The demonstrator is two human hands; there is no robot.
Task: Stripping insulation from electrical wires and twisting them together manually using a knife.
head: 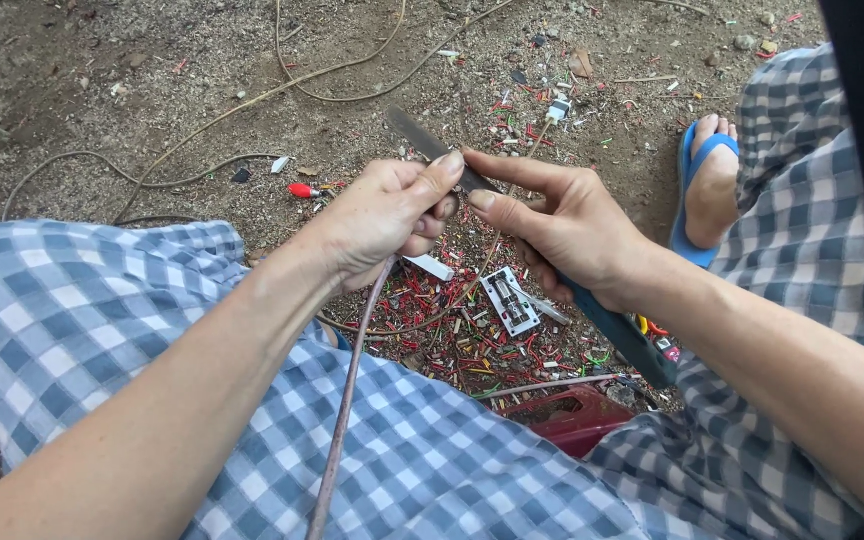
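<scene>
My left hand (387,215) grips the end of a thin pinkish-brown cable (347,400) that runs down over my checked blue-and-white cloth. Its thumb presses on the flat of a knife blade (414,133). My right hand (567,225) holds that knife by its dark blue-green handle (620,335), with the index finger laid along the blade. The blade points up and left, crossing the cable end between both hands.
Below the hands the dirt is littered with red, green and yellow wire scraps (452,320), a white terminal block (509,300) and a red-tipped plug (302,190). Long bare wires (252,100) loop across the dirt. A dark red container (572,415) sits by my lap. My foot in a blue sandal (707,185) rests at right.
</scene>
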